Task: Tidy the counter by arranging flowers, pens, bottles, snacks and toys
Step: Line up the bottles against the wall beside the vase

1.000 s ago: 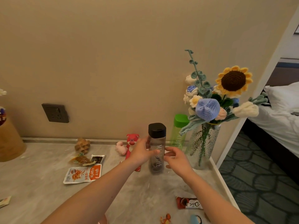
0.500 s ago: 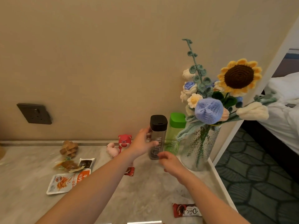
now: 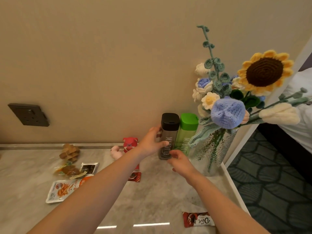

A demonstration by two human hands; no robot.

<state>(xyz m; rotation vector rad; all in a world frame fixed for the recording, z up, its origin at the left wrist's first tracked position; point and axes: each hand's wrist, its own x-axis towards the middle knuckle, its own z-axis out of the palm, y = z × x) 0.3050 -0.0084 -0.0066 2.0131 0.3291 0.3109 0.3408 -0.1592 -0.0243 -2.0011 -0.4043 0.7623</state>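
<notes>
A dark clear bottle [image 3: 169,130] with a black cap stands at the back of the marble counter [image 3: 152,196], touching a green bottle [image 3: 185,134]. My left hand [image 3: 150,142] grips the dark bottle's left side. My right hand [image 3: 180,160] holds its base from the front with curled fingers. To the right stands a glass vase [image 3: 214,152] of crocheted flowers with a sunflower [image 3: 265,71]. A red bear toy [image 3: 129,144] and a pink toy [image 3: 116,152] sit left of the bottles. Snack packets [image 3: 65,190] lie at the left.
A Dove chocolate bar [image 3: 198,219] lies near the counter's front right edge. A wooden puzzle toy [image 3: 69,152] sits by the wall. A dark wall socket [image 3: 28,114] is at the left. Right of the counter are carpet and a bed with white sheets [image 3: 302,129].
Both hands carried the dark bottle back and to the right until it stands against the green bottle. The view shifted right.
</notes>
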